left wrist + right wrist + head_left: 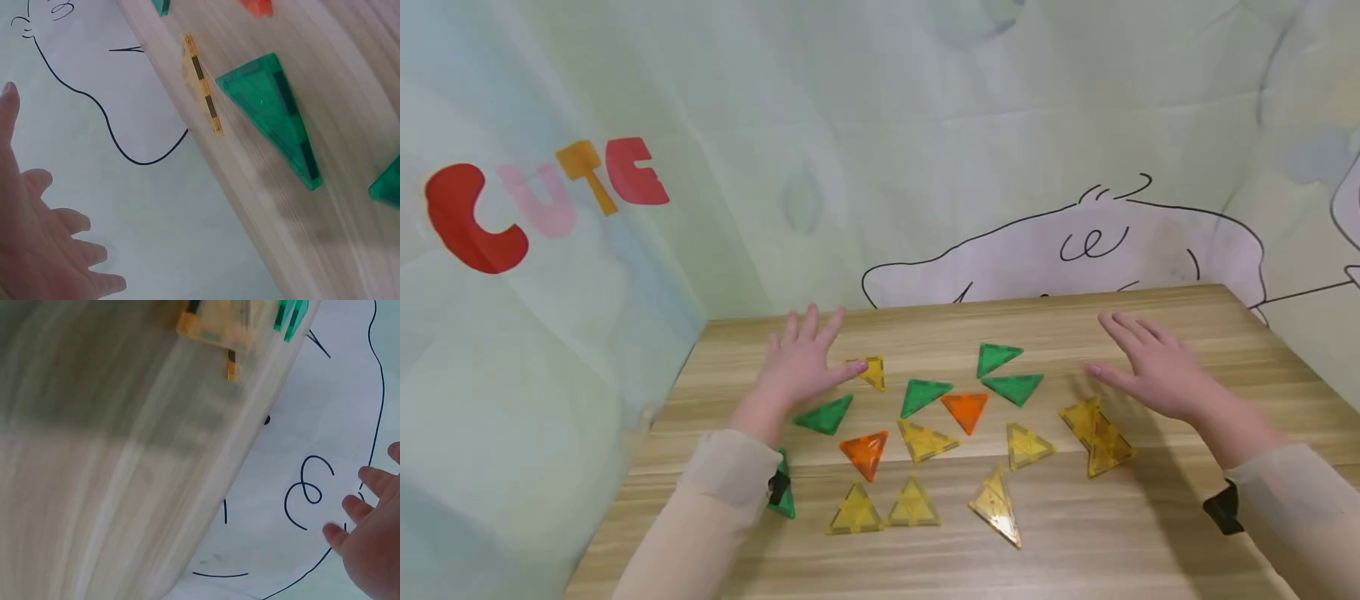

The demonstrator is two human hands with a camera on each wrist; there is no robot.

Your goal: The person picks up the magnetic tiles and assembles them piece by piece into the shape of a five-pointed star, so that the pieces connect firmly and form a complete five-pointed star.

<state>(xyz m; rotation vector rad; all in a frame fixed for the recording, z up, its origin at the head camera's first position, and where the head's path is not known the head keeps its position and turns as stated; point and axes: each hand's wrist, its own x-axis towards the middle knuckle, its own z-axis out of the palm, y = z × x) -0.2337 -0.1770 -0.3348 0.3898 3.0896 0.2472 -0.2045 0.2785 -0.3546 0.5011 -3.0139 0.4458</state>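
1. A small translucent yellow plastic triangle lies by the left hand's thumb; overlapping translucent yellow plastic triangles lie near the right hand.
2. Both hands hold nothing, left fingers spread wide, right fingers straight.
3. I'd worry that a low sleeve might drag the translucent green plastic triangle it partly hides.
4. Between the hands, an orange plastic triangle and others crowd the wood-grain tabletop; a printed cloth hangs behind.

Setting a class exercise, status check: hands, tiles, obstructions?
Left hand, right hand: holding nothing. Triangle tiles: spread on table. Black left wrist piece partly covers one green tile.
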